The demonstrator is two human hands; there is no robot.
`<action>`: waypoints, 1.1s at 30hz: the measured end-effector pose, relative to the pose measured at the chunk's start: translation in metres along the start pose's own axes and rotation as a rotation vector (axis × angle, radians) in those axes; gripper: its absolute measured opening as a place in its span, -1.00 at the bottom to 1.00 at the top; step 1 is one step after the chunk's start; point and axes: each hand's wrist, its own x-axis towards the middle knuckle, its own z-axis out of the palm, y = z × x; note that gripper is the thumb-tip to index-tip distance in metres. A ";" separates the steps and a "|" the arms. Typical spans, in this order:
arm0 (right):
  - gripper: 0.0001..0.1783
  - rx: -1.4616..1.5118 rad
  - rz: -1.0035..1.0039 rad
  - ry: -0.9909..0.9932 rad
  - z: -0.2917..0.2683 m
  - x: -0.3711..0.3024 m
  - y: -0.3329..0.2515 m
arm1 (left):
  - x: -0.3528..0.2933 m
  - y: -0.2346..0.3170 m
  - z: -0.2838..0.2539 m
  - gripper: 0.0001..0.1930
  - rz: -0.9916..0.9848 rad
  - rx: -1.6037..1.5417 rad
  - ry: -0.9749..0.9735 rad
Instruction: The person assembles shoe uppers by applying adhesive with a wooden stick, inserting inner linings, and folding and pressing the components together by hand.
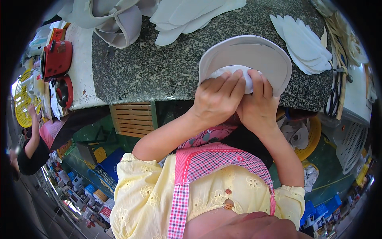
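Note:
Above the front edge of the speckled stone worktop (147, 67), I hold a pale grey-white shoe upper (248, 47) with its curved rim standing up and away from me. Inside it lies a white padded piece (248, 84), partly covered by my fingers. My left hand (221, 93) has its fingers curled over the left of this piece. Close beside it, my right hand (259, 99) presses with bent fingers on the right. Both thumbs are hidden. Beyond the upper are a fanned stack of white sole-shaped pieces (195, 16) and another such stack (304, 46) to the right.
More pale uppers (113, 20) sit at the far left. A red box-like device (57, 59) and a red round dish (64, 91) stand on the white side surface. A yellow basket (314, 133) holds pale pieces below right. Another person (34, 147) works at left.

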 end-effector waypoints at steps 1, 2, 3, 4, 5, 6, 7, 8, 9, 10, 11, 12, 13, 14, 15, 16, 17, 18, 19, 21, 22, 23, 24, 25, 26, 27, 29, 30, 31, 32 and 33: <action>-0.72 0.003 0.010 0.057 0.001 0.001 0.000 | 0.000 0.002 -0.001 -0.72 0.012 0.008 -0.014; -0.72 -0.004 0.011 0.059 0.001 0.002 -0.001 | 0.000 0.004 -0.002 -0.72 0.015 0.004 -0.009; -0.71 0.010 0.022 0.039 0.000 0.003 -0.001 | -0.001 0.005 -0.003 -0.72 0.019 0.027 -0.024; -0.71 0.025 0.033 0.021 -0.002 0.004 -0.002 | -0.002 0.005 -0.004 -0.71 0.023 0.049 -0.039; -0.71 0.018 0.032 0.024 -0.004 0.005 -0.004 | -0.003 0.004 -0.003 -0.71 0.026 0.048 -0.033; -0.67 0.034 0.040 -0.024 -0.007 0.005 -0.006 | -0.004 0.003 -0.002 -0.72 0.022 0.043 -0.019; -0.63 0.050 0.048 -0.072 -0.009 0.005 -0.007 | -0.006 0.002 -0.001 -0.72 0.018 0.039 -0.007; -0.63 0.045 0.047 -0.071 -0.009 0.004 -0.005 | -0.006 -0.001 0.001 -0.72 0.020 0.037 -0.002; -0.63 0.044 0.034 -0.116 -0.007 0.004 -0.003 | -0.005 -0.006 0.003 -0.75 0.026 0.035 -0.002; -0.63 0.043 0.020 -0.163 -0.006 0.002 -0.001 | -0.005 -0.009 0.004 -0.77 0.031 0.033 -0.003; -0.63 0.040 0.020 -0.163 -0.005 -0.002 0.001 | -0.005 -0.009 0.004 -0.78 -0.012 0.035 -0.040; -0.70 0.042 -0.032 -0.051 -0.003 -0.005 0.003 | -0.005 -0.009 0.006 -0.78 -0.017 0.038 -0.036; -0.77 0.046 -0.085 0.061 -0.002 -0.006 0.005 | -0.005 -0.010 0.008 -0.78 -0.021 0.018 0.004; -0.77 0.047 -0.091 0.058 -0.002 -0.006 0.004 | -0.005 -0.011 0.009 -0.77 -0.026 -0.001 0.044; -0.76 0.018 -0.062 0.038 -0.003 -0.007 0.002 | -0.004 -0.010 0.008 -0.77 -0.030 -0.005 0.044; -0.76 -0.011 -0.031 0.018 -0.004 -0.007 0.000 | -0.001 -0.009 0.007 -0.77 -0.018 0.001 0.038; -0.76 -0.013 -0.031 0.013 -0.006 -0.006 -0.001 | 0.000 -0.008 0.006 -0.76 -0.005 0.006 0.031; -0.76 -0.007 -0.010 -0.036 -0.008 -0.002 -0.003 | -0.001 -0.009 0.006 -0.76 -0.007 0.004 0.030; -0.76 -0.001 0.012 -0.085 -0.010 0.001 -0.004 | -0.002 -0.009 0.006 -0.77 0.000 0.000 0.037; -0.69 0.009 0.006 -0.117 -0.013 0.001 -0.004 | -0.003 -0.007 0.005 -0.77 0.005 -0.008 0.042; -0.61 0.018 -0.001 -0.146 -0.013 0.002 -0.003 | -0.004 -0.006 0.003 -0.77 0.022 -0.016 0.040; -0.61 0.017 0.001 -0.148 -0.012 0.002 -0.003 | -0.004 -0.005 0.003 -0.77 0.039 -0.024 0.038; -0.60 0.020 0.005 -0.140 -0.012 0.002 -0.004 | -0.005 -0.006 0.004 -0.77 0.037 -0.026 0.039; -0.60 0.023 0.009 -0.131 -0.012 0.003 -0.004 | -0.008 -0.007 0.006 -0.77 0.055 -0.021 0.052; -0.60 0.021 0.007 -0.132 -0.013 0.003 -0.003 | -0.010 -0.009 0.006 -0.77 0.072 -0.015 0.066; -0.60 0.060 0.004 -0.164 -0.015 0.004 -0.001 | -0.010 -0.011 0.005 -0.77 0.071 -0.014 0.067; -0.59 0.100 -0.005 -0.194 -0.017 0.002 0.007 | -0.010 -0.017 0.003 -0.79 0.099 -0.014 -0.027; -0.59 0.129 -0.116 -0.138 -0.018 0.001 0.018 | -0.009 -0.019 0.006 -0.79 0.100 -0.013 -0.024; -0.59 0.167 -0.235 -0.084 -0.019 0.000 0.025 | -0.011 -0.020 0.008 -0.79 0.114 -0.002 -0.014; -0.59 0.175 -0.246 -0.085 -0.019 -0.002 0.028 | -0.012 -0.020 0.008 -0.79 0.128 0.010 -0.005; -0.62 0.170 -0.266 -0.066 -0.020 -0.005 0.030 | -0.012 -0.020 0.006 -0.79 0.124 0.009 -0.005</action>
